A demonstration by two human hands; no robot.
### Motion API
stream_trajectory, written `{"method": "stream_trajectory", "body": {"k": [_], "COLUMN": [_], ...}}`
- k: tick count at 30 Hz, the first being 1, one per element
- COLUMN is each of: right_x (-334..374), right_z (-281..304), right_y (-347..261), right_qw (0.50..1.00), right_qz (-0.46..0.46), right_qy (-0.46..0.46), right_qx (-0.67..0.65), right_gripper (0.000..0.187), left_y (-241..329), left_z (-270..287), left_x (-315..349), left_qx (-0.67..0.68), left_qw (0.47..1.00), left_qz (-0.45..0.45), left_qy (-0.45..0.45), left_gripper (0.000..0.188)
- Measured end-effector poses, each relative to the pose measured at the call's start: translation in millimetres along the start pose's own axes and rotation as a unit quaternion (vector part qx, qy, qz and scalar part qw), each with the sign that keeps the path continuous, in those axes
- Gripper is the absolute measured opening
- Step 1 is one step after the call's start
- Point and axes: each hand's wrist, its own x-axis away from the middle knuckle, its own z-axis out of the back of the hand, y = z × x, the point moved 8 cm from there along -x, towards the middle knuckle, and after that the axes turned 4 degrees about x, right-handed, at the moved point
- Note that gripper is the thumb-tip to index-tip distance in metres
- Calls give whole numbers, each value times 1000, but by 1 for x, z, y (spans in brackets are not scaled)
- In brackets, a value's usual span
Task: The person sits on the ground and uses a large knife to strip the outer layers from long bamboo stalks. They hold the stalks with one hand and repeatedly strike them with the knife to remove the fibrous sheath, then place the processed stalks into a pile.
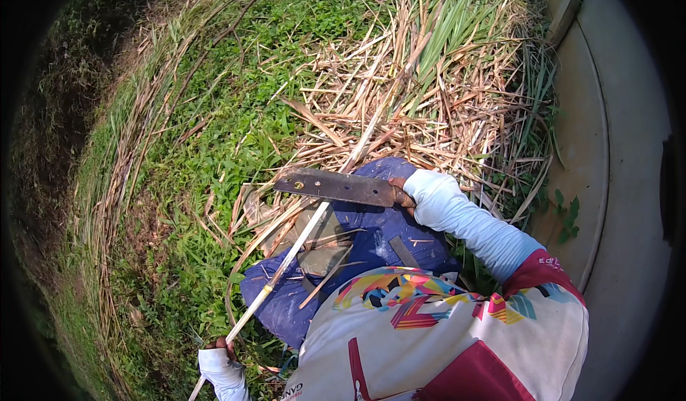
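Note:
My right hand, in a pale sleeve that covers part of it, is closed around the handle of a machete with a broad, dark, blunt-ended blade. The blade lies across a long pale cane stalk, over my bent legs. At the lower left, my left hand is wrapped around the lower part of that stalk. The stalk slants up and away, and its far end merges with the cut leaves. I cannot tell whether the blade touches it.
Dry and green cut leaves lie heaped ahead of me. Low green plants cover the ground to the left, beside a row of long dry stems. A smooth grey-tan wall or panel curves along the right. My legs in blue trousers are bent below the blade.

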Motion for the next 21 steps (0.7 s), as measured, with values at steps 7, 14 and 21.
{"method": "stream_trajectory", "body": {"k": [7,14,21], "right_x": [-52,-33,4], "right_z": [11,66,6], "right_y": [120,230,78], "right_qw": [983,892,964], "right_qz": [-175,-381,-116], "right_qy": [-28,236,208], "right_qx": [56,-59,-114], "right_gripper": [38,26,58], "left_y": [-2,14,23], "left_z": [21,23,-5], "left_x": [7,28,31], "left_qx": [-46,-79,171], "left_qw": [998,996,978], "left_qz": [-30,-27,47], "left_qy": [23,-44,-114], "left_gripper": [25,16,13]}}
